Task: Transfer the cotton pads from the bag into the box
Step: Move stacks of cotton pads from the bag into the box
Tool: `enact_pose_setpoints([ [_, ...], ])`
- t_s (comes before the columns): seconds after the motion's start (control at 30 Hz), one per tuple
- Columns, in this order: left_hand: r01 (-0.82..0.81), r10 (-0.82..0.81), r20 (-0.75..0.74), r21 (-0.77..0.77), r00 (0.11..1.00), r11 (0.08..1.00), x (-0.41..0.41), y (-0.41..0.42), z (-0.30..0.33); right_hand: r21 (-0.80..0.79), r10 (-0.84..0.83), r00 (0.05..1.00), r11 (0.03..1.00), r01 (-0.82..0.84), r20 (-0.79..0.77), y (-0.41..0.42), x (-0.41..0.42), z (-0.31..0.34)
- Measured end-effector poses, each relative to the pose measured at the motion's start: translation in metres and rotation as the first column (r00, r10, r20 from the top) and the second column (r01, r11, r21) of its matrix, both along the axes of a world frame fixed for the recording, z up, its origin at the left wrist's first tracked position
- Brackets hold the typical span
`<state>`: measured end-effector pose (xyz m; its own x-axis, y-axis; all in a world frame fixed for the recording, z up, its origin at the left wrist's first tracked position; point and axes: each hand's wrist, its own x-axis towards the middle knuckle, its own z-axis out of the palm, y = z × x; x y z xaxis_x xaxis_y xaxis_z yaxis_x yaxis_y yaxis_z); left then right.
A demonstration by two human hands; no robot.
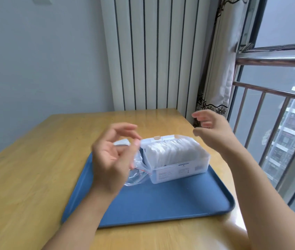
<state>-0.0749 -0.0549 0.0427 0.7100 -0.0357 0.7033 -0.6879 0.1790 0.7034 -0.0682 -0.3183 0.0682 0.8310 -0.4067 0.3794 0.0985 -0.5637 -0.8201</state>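
1. While both hands hover above the blue tray (pixel 161 204), the translucent plastic box (pixel 175 159) stands near the tray's far edge, packed with upright white cotton pads (pixel 172 152), its lid open.
2. The clear zip bag (pixel 137 173), crumpled and apparently empty, lies against the box's left side.
3. The left hand (pixel 112 157), blurred, has loosely curled fingers grasping nothing.
4. The right hand (pixel 213 130) is relaxed and released.
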Motion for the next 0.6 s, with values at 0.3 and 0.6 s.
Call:
enact_pose_setpoints([
  [0.3,-0.244,0.479,-0.411,0.505,0.776,0.828,0.079,0.051,0.019,-0.791,0.529,0.848,0.503,-0.347,-0.036,0.123,-0.014,-0.055],
  [0.6,-0.060,0.469,-0.325,0.768,0.822,0.638,0.103,0.037,-0.018,-0.873,0.218,0.975,0.483,-0.070,0.043,0.147,0.014,-0.073],
])
